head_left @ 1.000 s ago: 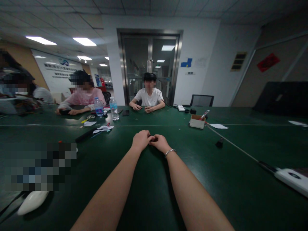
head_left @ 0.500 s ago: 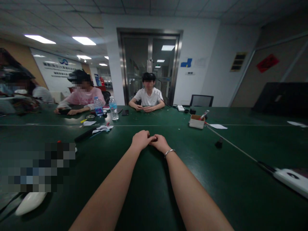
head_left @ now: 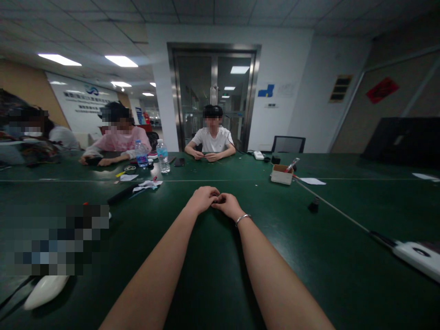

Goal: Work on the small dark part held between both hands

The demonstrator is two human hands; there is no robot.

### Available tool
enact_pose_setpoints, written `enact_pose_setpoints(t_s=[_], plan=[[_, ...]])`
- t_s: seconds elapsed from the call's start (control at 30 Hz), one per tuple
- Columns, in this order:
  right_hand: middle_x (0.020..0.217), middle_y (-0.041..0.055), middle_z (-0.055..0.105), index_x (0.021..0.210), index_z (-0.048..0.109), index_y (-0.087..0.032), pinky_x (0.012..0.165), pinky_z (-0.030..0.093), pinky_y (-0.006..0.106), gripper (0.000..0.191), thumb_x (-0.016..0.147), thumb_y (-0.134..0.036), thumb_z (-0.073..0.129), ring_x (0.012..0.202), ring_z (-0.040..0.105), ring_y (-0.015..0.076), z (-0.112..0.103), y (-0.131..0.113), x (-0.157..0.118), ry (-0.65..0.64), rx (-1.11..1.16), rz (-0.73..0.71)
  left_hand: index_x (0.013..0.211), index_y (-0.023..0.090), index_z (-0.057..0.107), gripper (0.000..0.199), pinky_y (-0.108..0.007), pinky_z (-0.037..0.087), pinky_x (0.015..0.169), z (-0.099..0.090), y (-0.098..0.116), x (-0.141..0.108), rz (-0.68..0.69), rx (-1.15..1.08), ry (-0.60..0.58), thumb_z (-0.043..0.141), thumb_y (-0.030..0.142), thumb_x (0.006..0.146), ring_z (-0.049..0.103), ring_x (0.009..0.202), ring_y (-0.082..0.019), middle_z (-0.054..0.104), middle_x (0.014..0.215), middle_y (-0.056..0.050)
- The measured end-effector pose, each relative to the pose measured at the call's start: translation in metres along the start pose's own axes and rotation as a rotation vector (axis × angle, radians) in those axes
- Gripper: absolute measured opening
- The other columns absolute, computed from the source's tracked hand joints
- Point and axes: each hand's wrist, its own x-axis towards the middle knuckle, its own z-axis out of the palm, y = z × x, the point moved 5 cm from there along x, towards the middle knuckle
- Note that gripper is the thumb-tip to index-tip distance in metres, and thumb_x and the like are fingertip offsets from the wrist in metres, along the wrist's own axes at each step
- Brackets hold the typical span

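Both arms reach forward over the green table (head_left: pixel 213 256). My left hand (head_left: pixel 205 199) has its fingers curled and pressed together, meeting the other hand near the table's middle. My right hand (head_left: pixel 228 205), with a silver bangle (head_left: pixel 243 219) on its wrist, is closed in the same way, fingertips against those of the left. Something small and dark may be between the fingertips, but it is too hidden to name.
Two water bottles (head_left: pixel 162 156) and crumpled paper (head_left: pixel 147 185) are ahead left. A small box (head_left: pixel 282 174) stands ahead right, near a black object (head_left: pixel 313 205). A cable runs to a white power strip (head_left: pixel 417 256). A person (head_left: pixel 213 140) sits opposite.
The left fingers have shifted slightly at the point where both hands meet. Both hands stay in nearly the same place.
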Motion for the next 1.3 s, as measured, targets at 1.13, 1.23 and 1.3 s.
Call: enact_pose_setpoints(t_s=[1.13,1.23,1.3], plan=[[0.066,-0.0016,0.059,0.065,0.056,-0.016,0.057,0.040,0.023,0.024,0.057,-0.028,0.075,0.061,0.053,0.0120,-0.004,-0.008,-0.004,0.009,-0.063,-0.047,0.077,0.020,0.065,0.034,-0.028,0.044,0.068,0.009,-0.033,-0.006,-0.329,-0.063,0.154,0.052,0.052,0.078,0.061,0.076,-0.019,0.067,0.081,-0.006],[0.068,-0.0012,0.060,0.068,0.058,-0.017,0.057,0.040,0.023,0.025,0.056,-0.030,0.076,0.062,0.054,0.0122,-0.004,-0.006,-0.003,0.005,-0.059,-0.039,0.081,0.018,0.061,0.037,-0.026,0.045,0.065,0.010,-0.046,-0.002,-0.416,-0.260,0.204,0.045,0.052,0.082,0.061,0.073,-0.016,0.067,0.086,-0.006],[0.069,-0.0011,0.060,0.069,0.058,-0.017,0.057,0.040,0.023,0.027,0.056,-0.032,0.077,0.063,0.054,0.0123,-0.002,-0.003,-0.001,0.007,-0.057,-0.049,0.088,0.017,0.057,0.033,-0.023,0.046,0.060,0.011,-0.047,0.002,-0.408,-0.437,0.207,0.041,0.047,0.086,0.060,0.068,-0.012,0.067,0.090,-0.006]])
